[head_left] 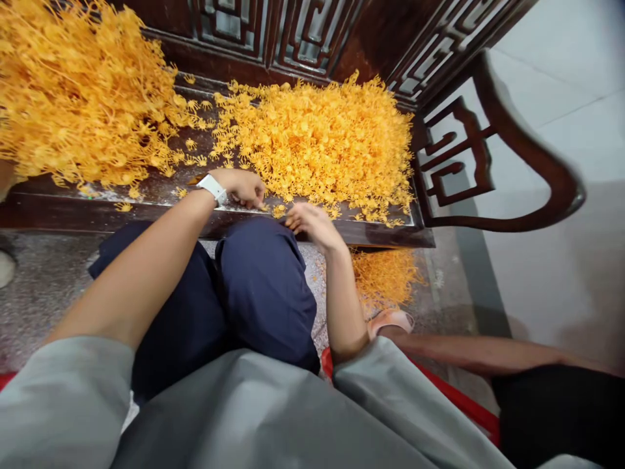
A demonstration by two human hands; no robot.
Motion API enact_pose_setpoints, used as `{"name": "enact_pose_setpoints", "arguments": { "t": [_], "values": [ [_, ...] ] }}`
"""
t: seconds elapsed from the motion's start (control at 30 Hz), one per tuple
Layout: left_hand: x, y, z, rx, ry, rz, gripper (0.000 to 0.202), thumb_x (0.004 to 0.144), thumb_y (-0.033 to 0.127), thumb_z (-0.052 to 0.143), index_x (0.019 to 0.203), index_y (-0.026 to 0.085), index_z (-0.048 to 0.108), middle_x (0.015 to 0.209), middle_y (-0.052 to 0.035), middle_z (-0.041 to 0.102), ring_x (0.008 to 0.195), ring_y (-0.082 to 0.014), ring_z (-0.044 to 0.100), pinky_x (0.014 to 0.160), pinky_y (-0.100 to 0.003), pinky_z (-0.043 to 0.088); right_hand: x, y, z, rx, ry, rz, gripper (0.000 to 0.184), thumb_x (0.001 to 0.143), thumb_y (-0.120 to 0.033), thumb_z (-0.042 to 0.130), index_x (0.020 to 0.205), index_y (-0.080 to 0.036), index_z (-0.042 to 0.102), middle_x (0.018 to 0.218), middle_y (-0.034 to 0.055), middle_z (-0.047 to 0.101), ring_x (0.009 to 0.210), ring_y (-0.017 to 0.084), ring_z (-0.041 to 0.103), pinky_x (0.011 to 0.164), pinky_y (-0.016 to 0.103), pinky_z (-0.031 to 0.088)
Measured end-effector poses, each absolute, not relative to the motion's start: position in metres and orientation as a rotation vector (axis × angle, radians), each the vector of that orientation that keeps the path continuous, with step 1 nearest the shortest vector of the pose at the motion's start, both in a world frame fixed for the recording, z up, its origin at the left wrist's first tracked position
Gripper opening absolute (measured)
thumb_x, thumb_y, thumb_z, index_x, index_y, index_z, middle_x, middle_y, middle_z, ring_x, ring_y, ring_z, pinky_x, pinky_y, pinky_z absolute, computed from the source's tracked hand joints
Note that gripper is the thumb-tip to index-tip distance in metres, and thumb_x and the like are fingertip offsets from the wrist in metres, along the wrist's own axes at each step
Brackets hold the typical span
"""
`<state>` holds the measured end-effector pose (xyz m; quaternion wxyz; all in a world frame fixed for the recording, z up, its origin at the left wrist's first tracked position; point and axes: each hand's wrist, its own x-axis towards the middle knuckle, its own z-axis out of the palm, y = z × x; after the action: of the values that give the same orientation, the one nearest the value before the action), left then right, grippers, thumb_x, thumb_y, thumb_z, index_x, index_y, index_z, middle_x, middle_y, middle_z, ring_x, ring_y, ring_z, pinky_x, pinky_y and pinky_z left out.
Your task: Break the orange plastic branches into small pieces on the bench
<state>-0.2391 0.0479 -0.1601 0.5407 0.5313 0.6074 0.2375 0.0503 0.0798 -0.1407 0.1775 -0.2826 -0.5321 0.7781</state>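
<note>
My left hand (248, 187), with a white band on its wrist, is closed in a pinch over the front edge of a dark wooden bench (195, 212). Whatever lies between its fingertips is too small to make out. Just across from it, my right hand (313, 223) has its fingers curled together above my knee, slightly blurred, and their contents are hidden. A heap of small orange plastic spider-like pieces (327, 143) spreads over the bench behind both hands. Further left rises a larger pile of orange pieces with long thin stems (83, 98).
A carved backrest (312, 39) closes off the bench's rear, and a curved armrest (532, 150) its right end. Orange stems (385, 277) lie on the floor below. Another person's leg (454, 352) and a red stool-like edge (463, 404) are at right.
</note>
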Motion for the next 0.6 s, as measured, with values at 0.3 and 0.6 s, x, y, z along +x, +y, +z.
{"name": "enact_pose_setpoints", "arguments": {
  "t": [0.3, 0.6],
  "values": [
    [-0.176, 0.026, -0.086, 2.052, 2.155, 0.091, 0.034, 0.103, 0.022, 0.05, 0.113, 0.013, 0.081, 0.101, -0.0196, 0.077, 0.098, -0.0334, 0.072, 0.083, -0.042, 0.048, 0.019, 0.074, -0.11, -0.783, -1.978, 1.296, 0.048, 0.101, -0.064, 0.065, 0.12, -0.02, 0.073, 0.107, 0.0074, 0.075, 0.078, 0.014, 0.064, 0.064, 0.028, 0.051],
    [-0.153, 0.022, -0.081, 2.147, 2.183, -0.001, 0.035, 0.104, 0.009, 0.048, 0.113, 0.013, 0.082, 0.108, -0.0167, 0.081, 0.111, -0.0322, 0.075, 0.088, -0.039, 0.051, 0.006, 0.004, -0.038, -0.184, -2.671, 0.832, 0.055, 0.11, -0.057, 0.054, 0.146, -0.017, 0.071, 0.097, 0.0071, 0.074, 0.084, 0.018, 0.067, 0.082, 0.03, 0.054]
  ]
}}
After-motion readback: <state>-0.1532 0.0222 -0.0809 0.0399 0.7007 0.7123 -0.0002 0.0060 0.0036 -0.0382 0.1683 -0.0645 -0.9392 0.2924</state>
